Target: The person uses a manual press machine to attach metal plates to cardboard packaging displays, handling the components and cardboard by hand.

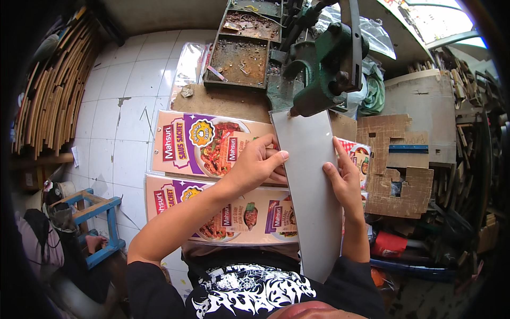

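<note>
A long, plain grey panel (pixel 313 196) runs from near my chest away to a green hand press (pixel 324 80). Its far end lies below the press's punch tip (pixel 294 111); I cannot tell whether they touch. My left hand (pixel 261 167) grips the left edge, thumb on top and fingers curled beneath. On the opposite edge, my right hand (pixel 345 178) pinches the panel between thumb and fingers. Under my left forearm lie printed food banners, one farther off (pixel 178 143) and one nearer (pixel 265 228), both glossy, peach and purple. Part of another printed sheet (pixel 362 159) shows right of the panel.
Beyond the banners sits a rusty compartment tray (pixel 239 64) with small bits inside. Cut brown cardboard (pixel 393 196) lies at right, beside stacked scrap strips. A blue-framed stool (pixel 101 223) stands at left on white floor tiles (pixel 125 117); wooden slats (pixel 58 85) lean at far left.
</note>
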